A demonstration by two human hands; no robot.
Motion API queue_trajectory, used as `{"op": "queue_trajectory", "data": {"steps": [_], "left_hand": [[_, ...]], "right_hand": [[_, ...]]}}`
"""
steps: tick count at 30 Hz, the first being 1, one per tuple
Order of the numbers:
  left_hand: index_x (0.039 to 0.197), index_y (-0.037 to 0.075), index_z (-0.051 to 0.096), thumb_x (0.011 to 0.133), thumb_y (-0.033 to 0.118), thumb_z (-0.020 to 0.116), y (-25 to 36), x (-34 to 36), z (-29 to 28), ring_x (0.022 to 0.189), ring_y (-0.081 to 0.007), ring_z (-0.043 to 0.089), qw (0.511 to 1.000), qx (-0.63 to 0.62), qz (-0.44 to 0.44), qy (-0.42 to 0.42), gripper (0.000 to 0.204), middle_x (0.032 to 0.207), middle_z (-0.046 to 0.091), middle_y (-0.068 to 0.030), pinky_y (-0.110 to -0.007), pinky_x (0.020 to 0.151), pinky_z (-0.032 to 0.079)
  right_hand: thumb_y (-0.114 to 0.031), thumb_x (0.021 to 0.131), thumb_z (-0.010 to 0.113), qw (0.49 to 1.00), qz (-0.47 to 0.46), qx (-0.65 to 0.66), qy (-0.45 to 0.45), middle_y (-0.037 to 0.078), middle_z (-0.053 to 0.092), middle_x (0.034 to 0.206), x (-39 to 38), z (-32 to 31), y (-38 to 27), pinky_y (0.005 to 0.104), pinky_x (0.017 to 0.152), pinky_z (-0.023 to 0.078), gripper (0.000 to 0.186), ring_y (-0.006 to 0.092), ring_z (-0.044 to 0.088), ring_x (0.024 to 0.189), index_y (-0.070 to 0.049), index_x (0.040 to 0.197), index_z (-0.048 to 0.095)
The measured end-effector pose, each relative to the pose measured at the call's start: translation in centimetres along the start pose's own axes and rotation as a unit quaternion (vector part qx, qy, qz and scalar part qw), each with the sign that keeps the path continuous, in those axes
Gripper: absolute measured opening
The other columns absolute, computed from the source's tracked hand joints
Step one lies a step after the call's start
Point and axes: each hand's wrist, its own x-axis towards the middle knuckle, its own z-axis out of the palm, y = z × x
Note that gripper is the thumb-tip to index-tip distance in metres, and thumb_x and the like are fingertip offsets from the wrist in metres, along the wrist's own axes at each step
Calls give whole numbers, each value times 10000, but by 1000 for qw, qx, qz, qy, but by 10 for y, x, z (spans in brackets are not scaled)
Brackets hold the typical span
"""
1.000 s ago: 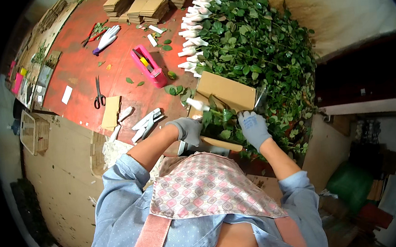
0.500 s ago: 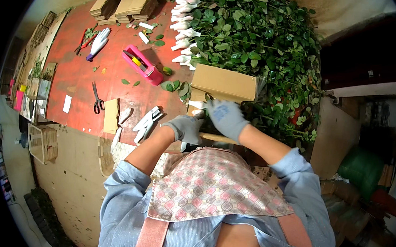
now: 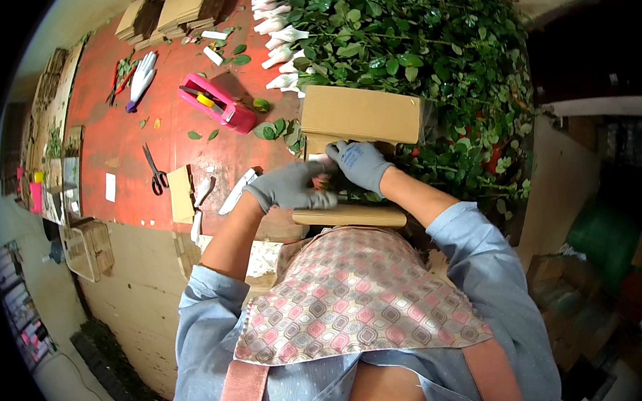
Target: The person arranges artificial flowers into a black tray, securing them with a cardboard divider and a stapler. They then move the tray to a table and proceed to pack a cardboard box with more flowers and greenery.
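Note:
My left hand (image 3: 293,186), in a grey glove, reaches in from the left with fingers and thumb apart beside a small pinkish flower head (image 3: 320,179). My right hand (image 3: 364,168), gloved the same way, is closed with its fingertips bent down; what lies in them is hidden. Both hands are between two cardboard flaps: a larger brown cardboard flap (image 3: 363,113) on the far side and a narrower cardboard flap (image 3: 349,217) against my apron. Leafy rose stems (image 3: 440,163) run out to the right from under my right hand.
Beyond lies a large pile of leafy stems (image 3: 398,33) with white-sleeved heads (image 3: 280,36). On the red table (image 3: 120,134) are a pink tape dispenser (image 3: 217,103), black scissors (image 3: 155,169), red-handled pruners (image 3: 121,82), a white glove (image 3: 142,80), a cardboard piece (image 3: 181,195) and white sleeves (image 3: 236,192).
My left hand has opened out and turned toward the right. The right hand has drawn its fingers in beside the far flap. The near flap shows more now, and the view has shifted slightly.

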Motion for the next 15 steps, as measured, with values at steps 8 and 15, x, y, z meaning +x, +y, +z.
{"op": "queue_trajectory", "data": {"steps": [8,15], "left_hand": [[1064,119,737,856,282,693,-82,44,21,841,-372,678,916,369,57,150,268,1003,700,-146,-491,754,532],[869,119,730,828,258,691,-92,5,-18,790,-321,690,882,443,-70,144,150,939,700,-123,-441,681,527]], "right_hand": [[-175,967,494,999,7,32,24,219,642,1203,1,18,9,477,822,561,415,352,699,1006,-37,1355,545],[-177,973,487,998,21,50,33,230,649,1174,5,23,8,484,795,559,331,375,694,994,-61,1277,550]]}}
